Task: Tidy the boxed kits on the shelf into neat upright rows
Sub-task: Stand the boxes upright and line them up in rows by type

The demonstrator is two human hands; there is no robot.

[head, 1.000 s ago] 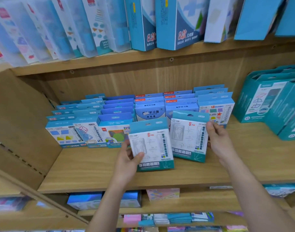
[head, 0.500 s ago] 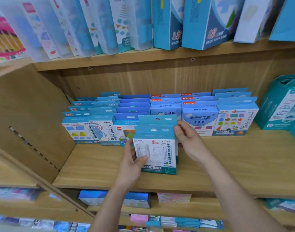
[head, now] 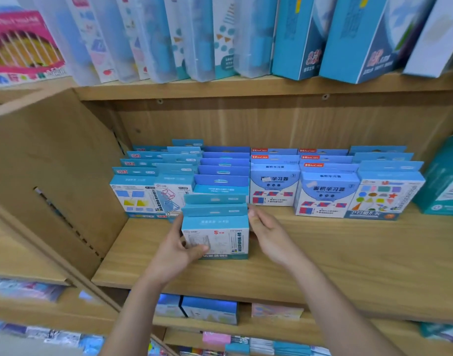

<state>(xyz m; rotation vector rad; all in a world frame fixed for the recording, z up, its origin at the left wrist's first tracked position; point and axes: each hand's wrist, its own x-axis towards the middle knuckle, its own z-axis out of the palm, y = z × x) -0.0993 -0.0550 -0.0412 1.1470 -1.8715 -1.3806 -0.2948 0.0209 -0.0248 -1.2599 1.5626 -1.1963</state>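
Rear kit (head: 215, 199) now behind front kit (head: 220, 227), between left hand (head: 174, 253) and right hand (head: 269, 235)

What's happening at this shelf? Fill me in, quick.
A person is tidying boxed kits on a wooden shelf. The left hand grips the front teal kit at its lower left; the right hand rests at its right edge. It stands upright, a matching kit right behind it, ahead of the upright rows.

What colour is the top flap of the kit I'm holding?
The kit has a light teal-blue top flap; the head view shows it.
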